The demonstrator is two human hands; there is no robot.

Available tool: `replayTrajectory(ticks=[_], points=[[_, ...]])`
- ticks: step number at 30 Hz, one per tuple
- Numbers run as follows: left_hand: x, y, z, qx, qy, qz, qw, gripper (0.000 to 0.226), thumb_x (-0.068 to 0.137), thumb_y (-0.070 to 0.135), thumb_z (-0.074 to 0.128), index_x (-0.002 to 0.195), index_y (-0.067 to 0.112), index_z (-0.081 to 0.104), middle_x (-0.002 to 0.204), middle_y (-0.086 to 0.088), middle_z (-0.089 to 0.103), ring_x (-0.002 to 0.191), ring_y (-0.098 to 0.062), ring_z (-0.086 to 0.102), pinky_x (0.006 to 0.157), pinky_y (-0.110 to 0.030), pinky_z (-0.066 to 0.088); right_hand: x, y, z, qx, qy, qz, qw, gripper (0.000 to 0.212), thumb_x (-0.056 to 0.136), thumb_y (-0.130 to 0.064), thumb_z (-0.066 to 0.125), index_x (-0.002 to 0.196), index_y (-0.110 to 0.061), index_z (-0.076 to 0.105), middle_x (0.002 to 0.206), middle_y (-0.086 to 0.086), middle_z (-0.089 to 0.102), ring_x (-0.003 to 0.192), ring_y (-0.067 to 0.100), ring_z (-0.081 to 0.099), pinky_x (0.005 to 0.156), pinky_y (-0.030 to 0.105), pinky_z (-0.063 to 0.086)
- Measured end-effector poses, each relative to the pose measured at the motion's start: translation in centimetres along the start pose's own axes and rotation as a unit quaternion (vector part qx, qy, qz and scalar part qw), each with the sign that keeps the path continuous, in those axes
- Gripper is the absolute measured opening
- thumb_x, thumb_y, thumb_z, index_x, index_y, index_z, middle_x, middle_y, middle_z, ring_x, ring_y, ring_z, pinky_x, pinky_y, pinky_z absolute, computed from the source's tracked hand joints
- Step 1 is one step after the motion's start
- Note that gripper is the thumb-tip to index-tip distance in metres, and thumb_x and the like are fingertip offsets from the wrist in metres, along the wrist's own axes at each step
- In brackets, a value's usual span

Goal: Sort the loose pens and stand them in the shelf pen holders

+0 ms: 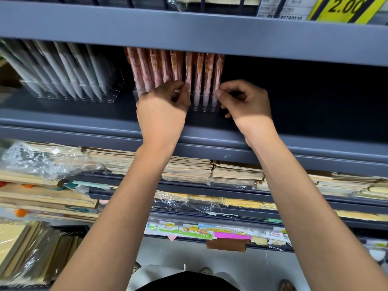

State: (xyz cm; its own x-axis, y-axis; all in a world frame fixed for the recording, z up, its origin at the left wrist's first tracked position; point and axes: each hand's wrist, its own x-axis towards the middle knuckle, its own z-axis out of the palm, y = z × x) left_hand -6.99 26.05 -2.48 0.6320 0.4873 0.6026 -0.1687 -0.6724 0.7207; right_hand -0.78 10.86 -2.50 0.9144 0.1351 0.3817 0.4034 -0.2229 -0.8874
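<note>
Both hands are up at the grey shelf (63, 114), working the clear pen holder (206, 106) that carries the reddish-brown pens (199, 70).

- Left hand (162, 108): thumb and forefinger pinched on the pen (188, 68) at the left edge of the right-hand group, just above the holder rim. Grasping it, not released.
- Right hand (245, 101): fingers curled, thumb pressed against the holder's right end beside the outermost pen. Looks like bracing — can't tell if it actually pinches a pen.
- Key relation: pens stand near-vertical, long axis up-down, tips down in the holder. The pinched pen sits directly above the left fingertips, so the left hand is the nearer one; my read is the next move is a straight push down into a slot.
- The grey pens (69, 76) in the second holder (71, 91) to the left lean hard and sit well apart from both hands.

Hidden or unclear:
- Left hand covers the holder's left half — slots there not visible.
- Upper shelf lip cuts off all pen tops.
- Motion blur smears the pen print; 4 pens visible between the hands, the rest uncountable.
- No loose pens in view.
</note>
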Motion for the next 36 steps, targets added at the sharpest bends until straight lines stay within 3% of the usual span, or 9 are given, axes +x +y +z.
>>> replayTrajectory(ticks=[5, 10, 14, 19, 28, 36], points=[[-0.6, 1.1, -0.3, -0.010, 0.033, -0.015, 0.999, 0.019, 0.087, 0.034, 0.066, 0.088, 0.017, 0.075, 0.070, -0.001, 0.073, 0.064, -0.022, 0.069, 0.063, -0.039, 0.055, 0.1, 0.2, 0.0, -0.008, 0.009, 0.010, 1.000, 0.011, 0.075, -0.036, 0.072, 0.072, -0.045, 0.067, 0.082, -0.012, 0.071, 0.077, 0.012, 0.067, 0.072, 0.041, 0.058], [-0.9, 2.6, 0.4, 0.005, -0.018, 0.054, 0.998, 0.018, 0.089, 0.030, 0.064, 0.092, 0.018, 0.077, 0.071, -0.002, 0.074, 0.065, -0.023, 0.069, 0.064, -0.038, 0.054, 0.1, 0.1, 0.0, 0.007, 0.011, 0.019, 1.000, 0.014, 0.078, -0.029, 0.074, 0.073, -0.039, 0.066, 0.078, -0.014, 0.071, 0.071, 0.007, 0.066, 0.060, 0.029, 0.055], [-0.7, 2.2, 1.2, 0.038, -0.034, 0.056, 0.997, 0.027, 0.092, 0.034, 0.057, 0.091, 0.016, 0.077, 0.072, -0.008, 0.075, 0.070, -0.030, 0.071, 0.068, -0.042, 0.054, 0.0, 0.0, -0.1, 0.024, 0.009, 0.029, 0.999, 0.017, 0.080, -0.023, 0.075, 0.073, -0.037, 0.067, 0.076, -0.014, 0.070, 0.065, 0.006, 0.064, 0.049, 0.022, 0.049], [-0.7, 2.0, 2.1, 0.015, -0.083, 0.014, 0.996, 0.033, 0.090, 0.036, 0.052, 0.093, 0.012, 0.074, 0.073, -0.014, 0.074, 0.072, -0.034, 0.071, 0.071, -0.046, 0.055, 0.0, -0.1, -0.2, 0.029, 0.005, 0.032, 0.999, 0.018, 0.080, -0.020, 0.074, 0.073, -0.036, 0.068, 0.075, -0.015, 0.070, 0.066, 0.005, 0.064, 0.053, 0.022, 0.050], [-0.5, 2.0, 2.3, -0.002, -0.071, -0.001, 0.997, 0.027, 0.089, 0.036, 0.058, 0.093, 0.016, 0.076, 0.070, -0.010, 0.074, 0.070, -0.032, 0.070, 0.069, -0.043, 0.056, 0.0, 0.0, -0.3, 0.023, 0.000, 0.030, 0.999, 0.020, 0.081, -0.018, 0.074, 0.076, -0.035, 0.067, 0.078, -0.012, 0.071, 0.068, 0.004, 0.063, 0.064, 0.028, 0.054], [-0.4, 2.0, 2.2, 0.021, -0.052, 0.005, 0.998, 0.027, 0.089, 0.039, 0.061, 0.089, 0.016, 0.077, 0.072, -0.005, 0.075, 0.070, -0.027, 0.071, 0.067, -0.039, 0.055, -0.2, -0.3, -0.3, 0.030, -0.001, 0.033, 0.999, 0.020, 0.082, -0.018, 0.074, 0.076, -0.036, 0.067, 0.078, -0.011, 0.071, 0.065, 0.005, 0.063, 0.050, 0.020, 0.048]])
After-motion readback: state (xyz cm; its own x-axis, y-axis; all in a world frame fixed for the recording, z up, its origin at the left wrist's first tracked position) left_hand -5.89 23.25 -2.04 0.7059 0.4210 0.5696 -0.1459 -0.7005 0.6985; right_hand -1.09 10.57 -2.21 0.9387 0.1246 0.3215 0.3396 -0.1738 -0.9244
